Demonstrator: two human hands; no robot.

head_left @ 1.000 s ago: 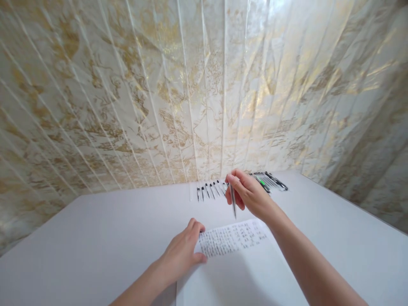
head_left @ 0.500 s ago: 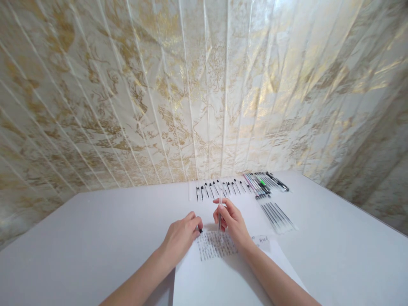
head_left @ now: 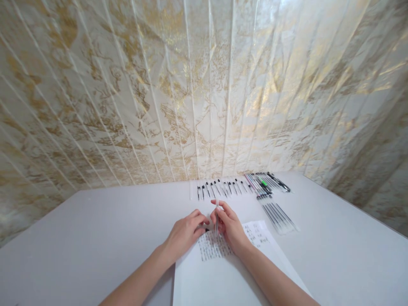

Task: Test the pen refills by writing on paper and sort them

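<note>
My left hand (head_left: 187, 231) rests at the upper left of a written sheet of paper (head_left: 216, 280), its thumb and fingers closed round a small black pen cap (head_left: 207, 230), partly hidden. Close beside it, my right hand (head_left: 228, 223) grips a clear pen (head_left: 217, 216) held upright, with a dark refill showing inside. The pen's lower end is over the handwriting and looks blurred. Rows of dark handwriting (head_left: 210, 248) lie under both hands, and more writing shows to the right of my right wrist.
A row of pen parts with black tips (head_left: 223, 188) lies along the back of the white table (head_left: 63, 255). Several pens (head_left: 267, 182), one with a green part, are at the back right. Below them lies a group of refills (head_left: 279, 216). A gold-patterned curtain (head_left: 191, 85) hangs behind.
My right hand has moved slightly left with the pen, uncovering writing on the paper's right side. My left fingers and the black cap have shifted slightly right, closer to the pen.
</note>
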